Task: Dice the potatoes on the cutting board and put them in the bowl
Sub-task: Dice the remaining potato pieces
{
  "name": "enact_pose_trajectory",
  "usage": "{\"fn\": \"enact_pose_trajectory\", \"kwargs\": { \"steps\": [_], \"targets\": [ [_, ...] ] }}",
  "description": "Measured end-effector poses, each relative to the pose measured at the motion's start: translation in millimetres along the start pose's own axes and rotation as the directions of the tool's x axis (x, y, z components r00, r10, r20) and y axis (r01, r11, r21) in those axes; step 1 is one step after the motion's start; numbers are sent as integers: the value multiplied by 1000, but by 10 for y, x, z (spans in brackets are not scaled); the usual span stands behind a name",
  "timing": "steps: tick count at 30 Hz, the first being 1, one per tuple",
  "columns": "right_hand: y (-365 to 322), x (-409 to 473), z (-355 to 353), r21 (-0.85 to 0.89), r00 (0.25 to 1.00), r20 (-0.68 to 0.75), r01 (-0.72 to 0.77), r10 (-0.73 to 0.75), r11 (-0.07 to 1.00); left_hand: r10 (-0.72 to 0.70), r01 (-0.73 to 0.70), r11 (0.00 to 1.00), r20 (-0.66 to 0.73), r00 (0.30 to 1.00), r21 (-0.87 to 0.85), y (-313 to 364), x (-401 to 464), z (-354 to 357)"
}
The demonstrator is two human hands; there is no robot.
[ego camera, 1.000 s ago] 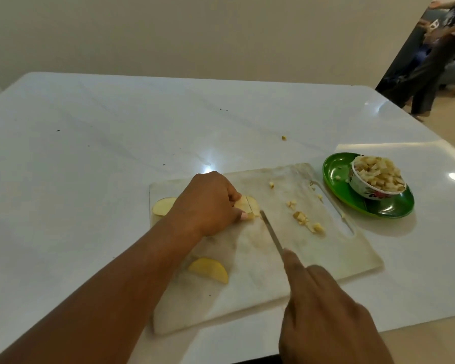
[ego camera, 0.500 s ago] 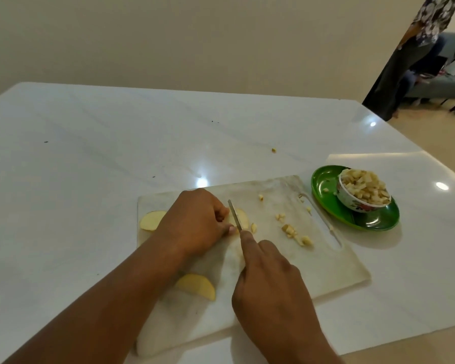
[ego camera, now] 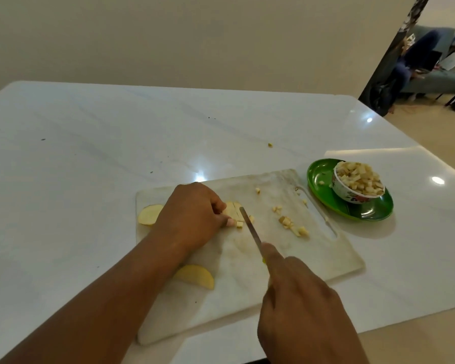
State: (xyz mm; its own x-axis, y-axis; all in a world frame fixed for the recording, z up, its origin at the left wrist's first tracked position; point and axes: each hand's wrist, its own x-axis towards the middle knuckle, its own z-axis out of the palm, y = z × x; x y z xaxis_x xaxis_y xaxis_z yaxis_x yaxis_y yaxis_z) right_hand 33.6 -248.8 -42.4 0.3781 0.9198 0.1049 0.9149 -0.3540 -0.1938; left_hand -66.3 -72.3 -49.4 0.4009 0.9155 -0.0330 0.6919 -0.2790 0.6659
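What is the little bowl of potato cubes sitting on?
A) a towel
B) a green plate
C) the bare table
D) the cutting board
B: the bowl, heaped with diced potato, stands on the green plate, just right of the cutting board.

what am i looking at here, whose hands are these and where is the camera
The camera sits on a person's head and looks down at their own two hands, so there is only this one view. No machine is involved. The left hand holds a potato piece down on the white cutting board. The right hand grips a knife, its blade at that piece. Two potato wedges and some loose dice also lie on the board. To the right, a bowl full of diced potato stands on a green plate. Everything rests on a white table.
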Motion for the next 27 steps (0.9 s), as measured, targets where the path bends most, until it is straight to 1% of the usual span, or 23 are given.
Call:
{"fn": "enact_pose_trajectory", "kwargs": {
  "steps": [2, 3, 4, 5, 6, 8, 10, 12, 14, 17, 19, 20, 21, 22, 25, 27],
  "targets": [
    [-38, 121, -49, 41, 997, -54, 49, -47, 998, 5, -5, 1000, 1, 1000, -2, -1, -12, -2],
    [-80, 186, -36, 35, 997, -50, 65, -64, 997, 10, -10, 1000, 7, 1000, 2, -2, -12, 0],
    [-97, 244, 19, 47, 992, -51, 115, -112, 992, 13, -13, 1000, 11, 1000, 8, -1, -18, 2],
    [-103, 282, 68, 128, 988, -40, 150, -146, 980, 11, -12, 1000, 11, 1000, 13, 1, -23, 2],
    [-135, 306, 91, 168, 987, -35, 161, -158, 972, 10, -10, 1000, 3, 1000, 12, 3, -26, 6],
    [-154, 345, 161, 172, 987, -48, 157, -150, 973, 1, -1, 1000, -24, 1000, 2, -8, -15, 10],
    [-121, 362, 214, 209, 990, -8, 136, -138, 968, -10, 10, 1000, -31, 999, 8, -15, -9, 16],
    [-143, 337, 219, 209, 993, 12, 115, -120, 971, -7, 7, 1000, -23, 1000, 25, -16, 1, 30],
    [-129, 325, 196, 208, 992, 67, 95, -111, 973, 12, -11, 999, -22, 1000, 48, -23, 0, 46],
    [-101, 187, 216, 163, 989, 107, 88, -106, 983, 21, -20, 998, -21, 1000, 54, -33, -11, 54],
    [-88, 118, 198, 115, 994, 94, 51, -62, 992, 17, -16, 999, -28, 999, 45, -31, -13, 51],
    [-84, 72, 204, 68, 986, 162, 11, -22, 998, 15, -14, 999, -32, 999, 42, -32, -10, 55],
    [-83, 19, 175, 67, 976, 216, -23, 8, 998, 14, -13, 999, -35, 999, 41, -31, -7, 56],
    [-75, -35, 179, 46, 987, 163, -9, 2, 999, 13, -11, 999, -40, 999, 46, -32, -10, 57],
    [-7, -103, 159, 9, 990, 140, -4, 2, 1000, 31, -28, 997, -50, 998, 66, -28, -26, 68],
    [12, -98, 89, 71, 997, 82, -4, -2, 997, 33, -31, 999, -46, 998, 33, -37, -32, 50]
  ]
}}
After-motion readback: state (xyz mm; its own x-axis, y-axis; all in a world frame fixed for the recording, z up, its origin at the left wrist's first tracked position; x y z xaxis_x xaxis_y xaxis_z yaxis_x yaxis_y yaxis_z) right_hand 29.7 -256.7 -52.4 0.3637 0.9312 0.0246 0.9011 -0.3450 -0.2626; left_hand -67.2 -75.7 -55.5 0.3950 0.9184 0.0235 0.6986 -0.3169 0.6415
